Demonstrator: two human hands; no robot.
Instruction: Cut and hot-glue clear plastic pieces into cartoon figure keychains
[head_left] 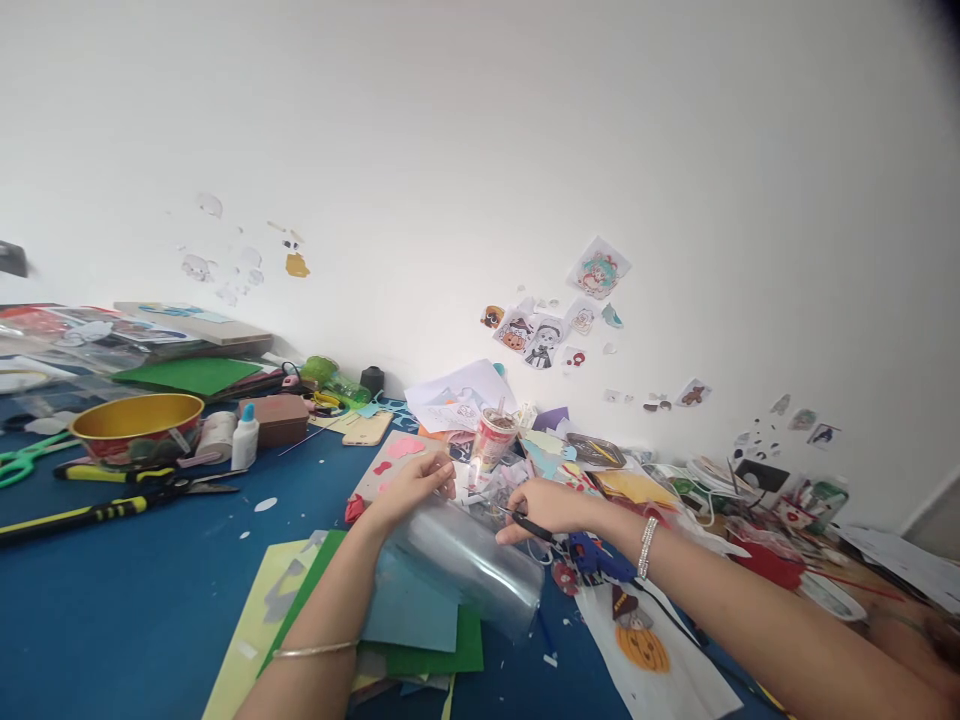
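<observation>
A clear plastic cylinder (472, 570) lies tilted across the stacked coloured sheets, its near end toward the lower right. My left hand (416, 487) is closed at its far upper end, fingers curled over the rim. Just right of the cylinder, my right hand (546, 507) grips a black-handled tool (531, 526) with a thin metal tip pointing left; its exact kind is hard to make out. Beneath the cylinder are blue paper (416, 610) and green paper (465, 655). A blue glue gun (596, 558) lies under my right forearm.
To the left are a gold-lined bowl (139, 425), black-and-yellow pliers (97, 510), large scissors (214, 483) and a white glue bottle (245, 440). A drink cup (495, 435) stands behind my hands. A pumpkin drawing (641, 645) lies at the lower right.
</observation>
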